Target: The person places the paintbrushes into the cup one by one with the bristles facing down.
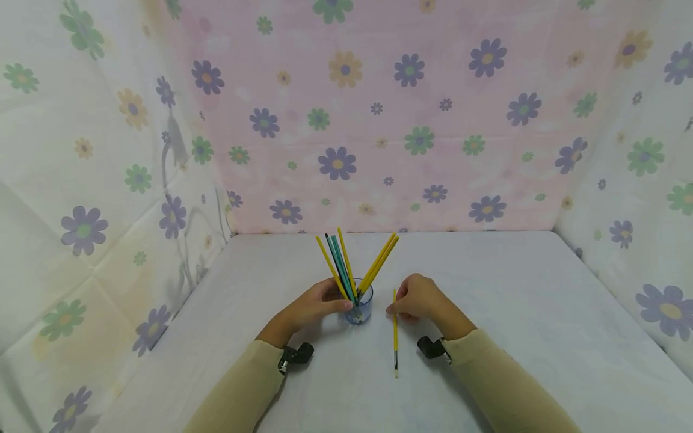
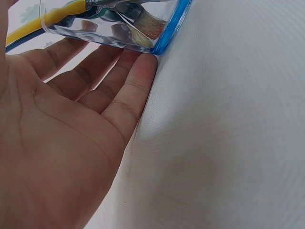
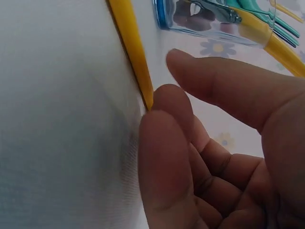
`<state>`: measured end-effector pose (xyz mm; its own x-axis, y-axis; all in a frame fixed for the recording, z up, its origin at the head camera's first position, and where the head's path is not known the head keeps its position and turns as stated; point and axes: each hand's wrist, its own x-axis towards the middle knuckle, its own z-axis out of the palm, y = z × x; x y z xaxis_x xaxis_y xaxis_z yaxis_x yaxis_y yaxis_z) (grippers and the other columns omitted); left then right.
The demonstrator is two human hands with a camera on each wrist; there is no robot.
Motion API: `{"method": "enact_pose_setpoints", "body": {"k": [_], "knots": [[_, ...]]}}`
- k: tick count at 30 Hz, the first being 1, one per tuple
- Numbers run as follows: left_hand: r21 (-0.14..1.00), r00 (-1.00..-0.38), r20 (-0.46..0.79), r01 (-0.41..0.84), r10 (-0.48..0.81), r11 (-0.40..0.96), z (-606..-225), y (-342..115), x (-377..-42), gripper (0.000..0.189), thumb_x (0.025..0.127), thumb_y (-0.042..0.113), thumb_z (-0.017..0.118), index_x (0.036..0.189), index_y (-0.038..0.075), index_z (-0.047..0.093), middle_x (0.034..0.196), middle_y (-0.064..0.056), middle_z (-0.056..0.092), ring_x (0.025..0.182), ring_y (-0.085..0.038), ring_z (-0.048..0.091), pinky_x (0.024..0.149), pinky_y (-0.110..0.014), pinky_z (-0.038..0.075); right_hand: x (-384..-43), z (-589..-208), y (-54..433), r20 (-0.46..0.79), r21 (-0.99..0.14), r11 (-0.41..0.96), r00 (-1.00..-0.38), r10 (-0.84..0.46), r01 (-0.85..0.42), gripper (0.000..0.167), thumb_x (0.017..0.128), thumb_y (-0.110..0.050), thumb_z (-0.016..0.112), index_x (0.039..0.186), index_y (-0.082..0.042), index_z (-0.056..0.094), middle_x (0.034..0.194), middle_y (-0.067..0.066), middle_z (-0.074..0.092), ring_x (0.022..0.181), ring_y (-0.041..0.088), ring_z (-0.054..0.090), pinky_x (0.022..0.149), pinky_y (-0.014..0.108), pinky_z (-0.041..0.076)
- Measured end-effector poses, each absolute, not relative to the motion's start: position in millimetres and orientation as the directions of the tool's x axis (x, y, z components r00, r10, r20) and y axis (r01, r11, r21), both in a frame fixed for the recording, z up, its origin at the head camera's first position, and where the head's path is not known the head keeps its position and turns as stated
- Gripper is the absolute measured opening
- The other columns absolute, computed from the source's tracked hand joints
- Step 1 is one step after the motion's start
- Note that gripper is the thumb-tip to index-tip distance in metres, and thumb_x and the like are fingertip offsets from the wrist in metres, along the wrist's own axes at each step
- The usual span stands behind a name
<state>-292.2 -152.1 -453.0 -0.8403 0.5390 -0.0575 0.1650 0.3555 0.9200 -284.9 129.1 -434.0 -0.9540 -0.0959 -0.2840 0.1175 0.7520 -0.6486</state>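
In the head view a clear cup point(image 1: 363, 310) with a blue base stands upright, holding several yellow and teal paintbrushes point(image 1: 346, 264) with their handles up. My left hand point(image 1: 319, 304) grips the cup from its left side, thumb in front. In the left wrist view bristles point(image 2: 148, 24) show through the cup wall point(image 2: 95, 39), and fingers lie along it. A single yellow paintbrush point(image 1: 396, 337) lies right of the cup, bristles toward me. My right hand point(image 1: 422, 300) is over its handle point(image 3: 129, 38), fingertips right at it, with the thumb apart from the fingers in the right wrist view.
A white cloth-covered table point(image 1: 514, 288) spreads under both hands. Flower-patterned sheets hang behind it point(image 1: 379, 150) and at both sides. Each sleeved forearm carries a dark wrist device point(image 1: 296, 355).
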Motion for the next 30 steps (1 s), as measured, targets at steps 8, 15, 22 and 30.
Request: {"method": "enact_pose_setpoints", "body": {"k": [8, 15, 22, 30], "knots": [[0.919, -0.838, -0.051, 0.173, 0.543, 0.353, -452.4, -152.6, -291.7, 0.049, 0.097, 0.035, 0.071, 0.139, 0.014, 0.056, 0.133, -0.001, 0.067, 0.130, -0.019, 0.060, 0.116, -0.047, 0.045, -281.5, -423.2, 140.3, -0.317, -0.629, 0.770, -0.940, -0.127, 0.109, 0.025, 0.077, -0.019, 0.090, 0.083, -0.008, 0.068, 0.073, 0.007, 0.070, 0.060, 0.017, 0.064, 0.055, 0.028, 0.055], [0.917, -0.839, -0.055, 0.172, 0.541, 0.360, -454.4, -153.2, -292.5, 0.048, 0.098, 0.037, 0.071, 0.138, 0.015, 0.057, 0.132, -0.001, 0.067, 0.129, -0.019, 0.060, 0.116, -0.047, 0.045, -284.6, -419.0, 156.1, -0.350, -0.609, 0.782, -0.929, -0.117, 0.131, 0.025, 0.085, -0.025, 0.084, 0.088, -0.006, 0.068, 0.075, 0.008, 0.071, 0.064, 0.019, 0.067, 0.058, 0.030, 0.059], [0.913, -0.842, -0.066, 0.165, 0.535, 0.372, -455.4, -153.8, -293.4, 0.051, 0.096, 0.040, 0.073, 0.138, 0.017, 0.057, 0.133, 0.001, 0.067, 0.130, -0.018, 0.060, 0.117, -0.048, 0.044, -281.8, -424.7, 146.9, -0.361, -0.564, 0.814, -0.928, -0.095, 0.136, 0.042, 0.079, -0.037, 0.090, 0.089, -0.006, 0.064, 0.072, 0.009, 0.070, 0.061, 0.018, 0.066, 0.056, 0.028, 0.057], [0.913, -0.839, -0.064, 0.169, 0.540, 0.370, -455.5, -154.0, -294.4, 0.051, 0.095, 0.041, 0.073, 0.138, 0.017, 0.058, 0.132, 0.001, 0.068, 0.129, -0.019, 0.061, 0.116, -0.048, 0.044, -278.2, -420.8, 143.7, -0.385, -0.559, 0.816, -0.918, -0.100, 0.145, 0.029, 0.082, -0.021, 0.087, 0.090, -0.004, 0.064, 0.072, 0.009, 0.072, 0.061, 0.018, 0.070, 0.057, 0.029, 0.059]]}}
